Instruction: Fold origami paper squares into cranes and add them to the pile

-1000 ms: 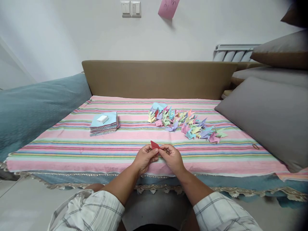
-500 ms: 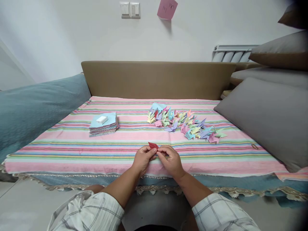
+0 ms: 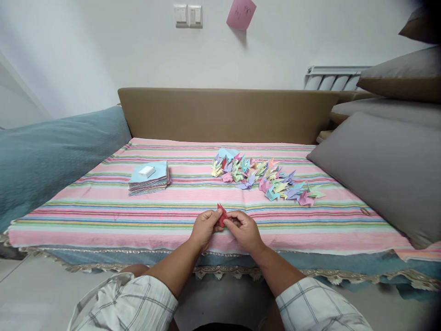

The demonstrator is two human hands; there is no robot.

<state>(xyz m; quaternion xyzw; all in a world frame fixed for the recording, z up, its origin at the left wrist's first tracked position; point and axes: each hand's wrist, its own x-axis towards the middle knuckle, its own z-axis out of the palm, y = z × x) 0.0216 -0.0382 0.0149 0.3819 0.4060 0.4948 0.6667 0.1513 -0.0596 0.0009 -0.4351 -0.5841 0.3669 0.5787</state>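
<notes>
Between my two hands is a small piece of folded red paper (image 3: pixel 222 216), its pointed end upward. My left hand (image 3: pixel 206 227) pinches it from the left with thumb and fingers. From the right, my right hand (image 3: pixel 244 230) grips its other side between thumb and forefinger. Fingers cover part of the folds. Beyond my hands, to the right, lies a cluster of folded paper cranes (image 3: pixel 237 172) in many colours. Left of them stands a stack of square paper sheets (image 3: pixel 148 187), with a small white block (image 3: pixel 147 171) on top.
A striped cloth (image 3: pixel 86 207) covers the sofa seat. Grey cushions (image 3: pixel 382 170) are piled at the right, and a blue-covered armrest (image 3: pixel 62 151) stands at the left. A small brown ring-like item (image 3: pixel 365 211) lies near the cushions.
The red paper has turned from slanting leftward to standing more upright between my fingers. Both hands stay in nearly the same place, still pinching it.
</notes>
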